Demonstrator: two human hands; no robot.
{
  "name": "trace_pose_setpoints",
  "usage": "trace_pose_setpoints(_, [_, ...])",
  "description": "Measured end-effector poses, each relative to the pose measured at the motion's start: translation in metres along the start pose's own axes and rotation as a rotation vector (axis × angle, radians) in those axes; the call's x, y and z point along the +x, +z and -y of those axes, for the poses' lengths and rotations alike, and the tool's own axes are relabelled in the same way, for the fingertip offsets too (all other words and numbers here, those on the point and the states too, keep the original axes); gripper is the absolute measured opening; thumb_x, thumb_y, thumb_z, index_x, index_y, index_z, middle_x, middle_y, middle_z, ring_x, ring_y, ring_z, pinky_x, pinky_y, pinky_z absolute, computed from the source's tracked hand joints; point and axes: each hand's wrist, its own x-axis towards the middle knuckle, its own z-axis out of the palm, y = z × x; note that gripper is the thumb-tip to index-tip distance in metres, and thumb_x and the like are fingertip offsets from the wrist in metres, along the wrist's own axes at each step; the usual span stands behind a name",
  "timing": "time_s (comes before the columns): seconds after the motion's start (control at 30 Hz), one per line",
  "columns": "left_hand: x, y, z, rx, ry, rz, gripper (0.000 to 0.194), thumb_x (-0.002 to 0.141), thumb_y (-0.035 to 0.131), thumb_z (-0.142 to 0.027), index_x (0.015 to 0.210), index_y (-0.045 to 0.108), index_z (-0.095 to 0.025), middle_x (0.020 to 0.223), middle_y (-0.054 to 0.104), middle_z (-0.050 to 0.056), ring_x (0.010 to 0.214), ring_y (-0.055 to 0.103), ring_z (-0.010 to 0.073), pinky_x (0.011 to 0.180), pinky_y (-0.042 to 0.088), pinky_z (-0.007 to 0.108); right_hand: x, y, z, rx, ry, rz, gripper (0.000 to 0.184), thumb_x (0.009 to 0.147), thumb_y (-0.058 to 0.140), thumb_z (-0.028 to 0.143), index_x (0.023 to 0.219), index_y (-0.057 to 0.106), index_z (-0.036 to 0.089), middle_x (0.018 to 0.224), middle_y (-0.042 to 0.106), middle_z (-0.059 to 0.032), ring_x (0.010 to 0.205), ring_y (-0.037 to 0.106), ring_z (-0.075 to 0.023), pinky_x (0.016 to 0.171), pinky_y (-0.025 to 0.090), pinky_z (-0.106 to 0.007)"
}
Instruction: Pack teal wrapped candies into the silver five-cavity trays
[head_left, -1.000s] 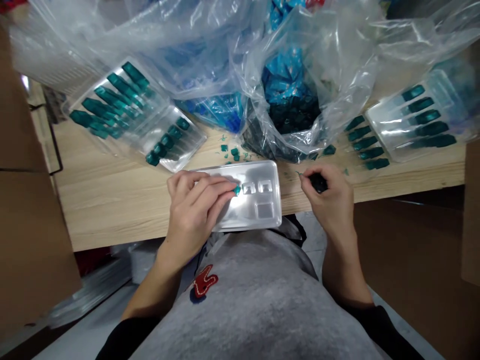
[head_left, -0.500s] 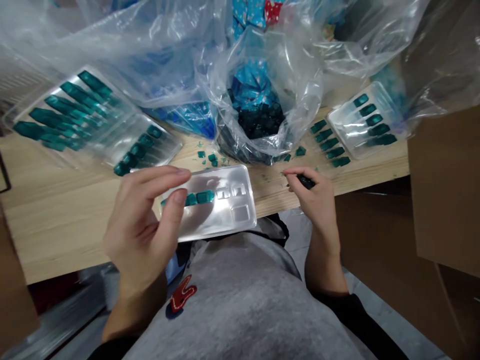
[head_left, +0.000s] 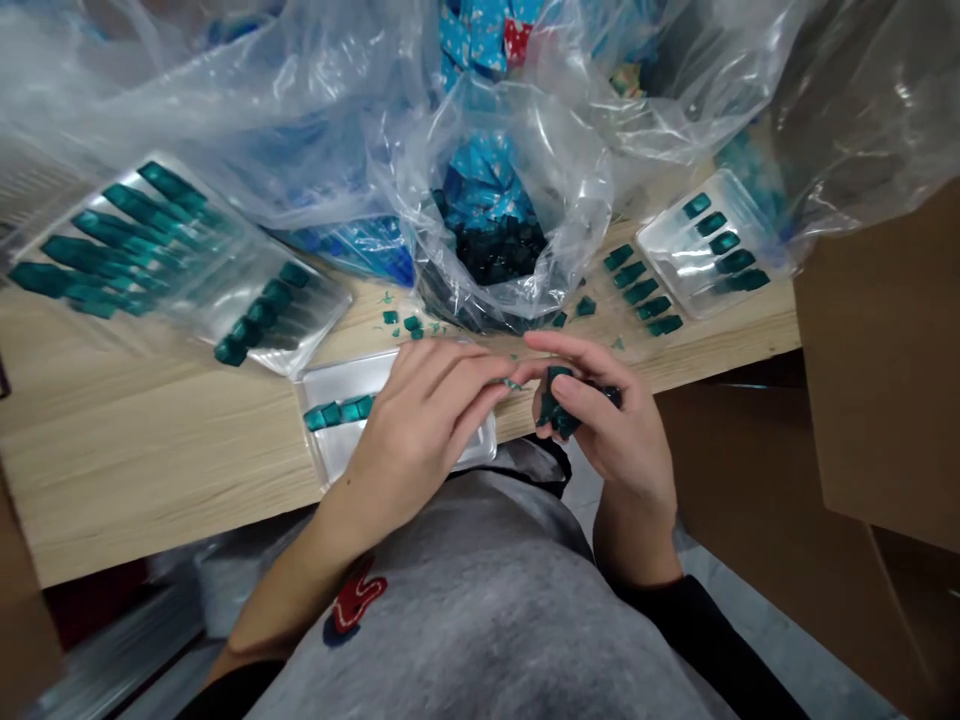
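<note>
My left hand (head_left: 420, 430) lies across a shiny transparent plastic tray (head_left: 397, 390), its fingertips pinching a tiny teal piece (head_left: 513, 384). A row of small teal pieces (head_left: 339, 410) sits in the tray's left end, and my palm hides the tray's right part. My right hand (head_left: 615, 430) curls around a dark teal moulded cluster (head_left: 556, 402), just beside my left fingertips. A black part (head_left: 612, 396) shows beyond my right fingers.
A transparent bag of dark teal pieces (head_left: 495, 250) stands on the wooden table (head_left: 150, 440). Transparent trays with teal rows (head_left: 172, 240) (head_left: 705, 245) lie on both sides. Loose teal bits (head_left: 401, 322) are scattered nearby. Plastic sheeting bulges behind, and a cardboard box (head_left: 877, 300) stands right.
My left hand has moved right from beside the tray to across it, meeting my right hand. My right hand has turned, showing the teal cluster. The view has shifted slightly.
</note>
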Motion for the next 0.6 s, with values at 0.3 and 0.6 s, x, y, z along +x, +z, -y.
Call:
trace_pose_setpoints(0.3, [-0.018,-0.032,0.062,0.247,-0.205,-0.13,0.024,0.098,0.056,-0.02,0.116,0.071,-0.026,0.108,0.074,0.002,0.097,0.066,0.0187,0.084,0.054,0.035,0.015,0.009,-0.009,0.297,0.035,0.022,0.023,0.082,0.078,0.041,0.097,0.077,0.024,0.09,0.07,-0.0002,0.068,0.063,-0.0079,0.052,0.047,-0.016])
trace_pose_setpoints(0.6, [-0.013,-0.036,0.012,-0.148,-0.207,-0.07,0.026,0.094,0.065,-0.023,0.12,0.065,-0.026,0.115,0.069,-0.001,0.11,0.064,0.0151,0.096,0.053,0.029,0.009,0.027,-0.012,0.01,-0.057,0.244,0.046,0.087,0.071,0.028,0.132,0.063,0.03,0.126,0.069,-0.003,0.096,0.069,-0.0159,0.083,0.059,-0.031])
